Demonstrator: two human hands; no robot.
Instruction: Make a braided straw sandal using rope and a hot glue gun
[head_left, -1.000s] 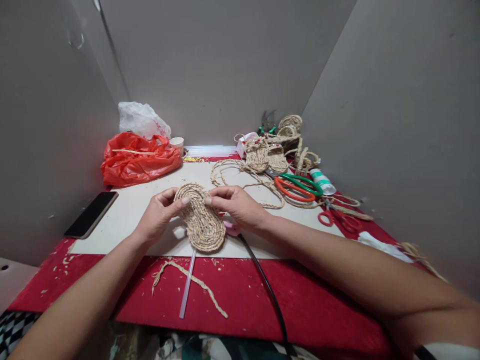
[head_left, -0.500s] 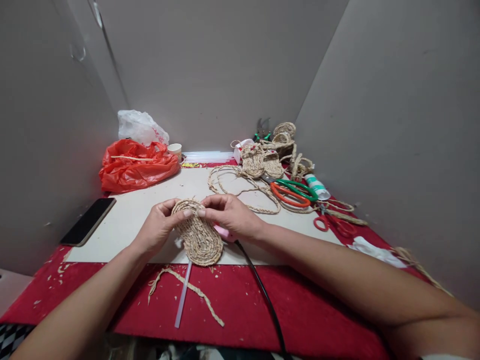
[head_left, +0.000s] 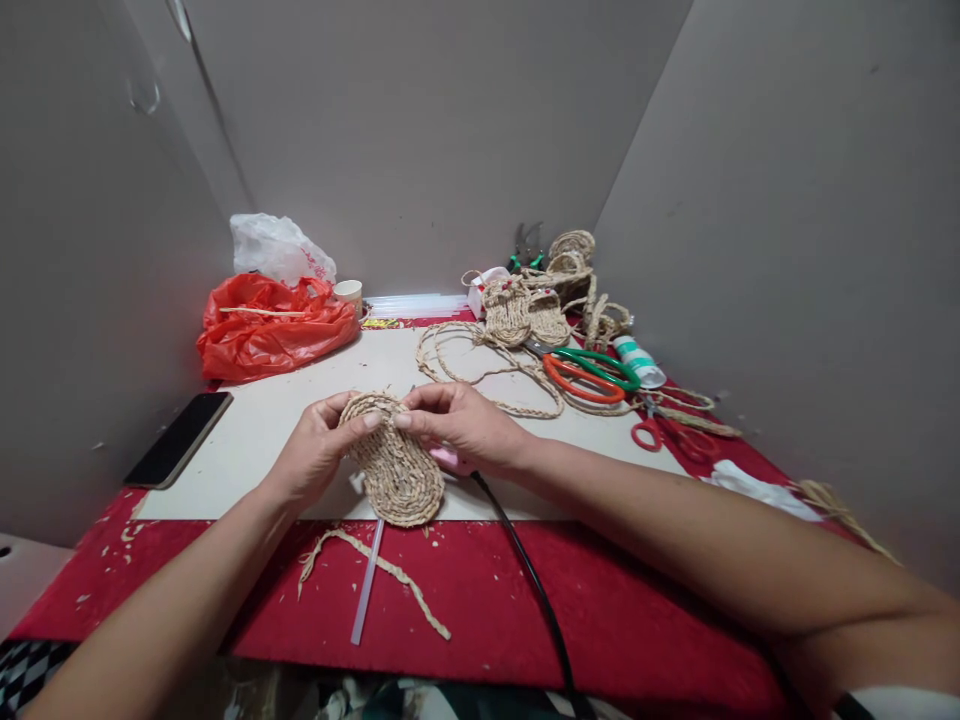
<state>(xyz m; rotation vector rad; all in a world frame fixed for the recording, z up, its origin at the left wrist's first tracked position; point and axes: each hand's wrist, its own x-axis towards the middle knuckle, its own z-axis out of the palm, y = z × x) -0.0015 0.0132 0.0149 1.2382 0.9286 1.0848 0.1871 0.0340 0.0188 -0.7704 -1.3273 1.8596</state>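
I hold a small oval sole of braided straw (head_left: 396, 473) above the white board (head_left: 255, 430). My left hand (head_left: 315, 450) pinches its far left rim with thumb and fingers. From the other side, my right hand (head_left: 457, 425) pinches the far right rim, thumbs nearly meeting at the top. Under my right hand shows a pink tool (head_left: 448, 459) with a black cable (head_left: 525, 570) running toward me. A clear glue stick (head_left: 366, 590) and a loose braid piece (head_left: 375, 565) lie on the red cloth just below the sole.
A black phone (head_left: 178, 439) lies at the left. A red bag (head_left: 270, 325), a white bag (head_left: 274, 250) and a paper cup (head_left: 349, 293) sit at the back left. At the back right lie finished straw sandals (head_left: 525, 310), braid loops (head_left: 480, 365), orange and green scissors (head_left: 592, 372), red scissors (head_left: 664, 432) and a glue tube (head_left: 639, 360). Grey walls close in on three sides.
My thumbs have drawn closer together at the sole's far rim. The view has shifted slightly; the sole stays in both hands.
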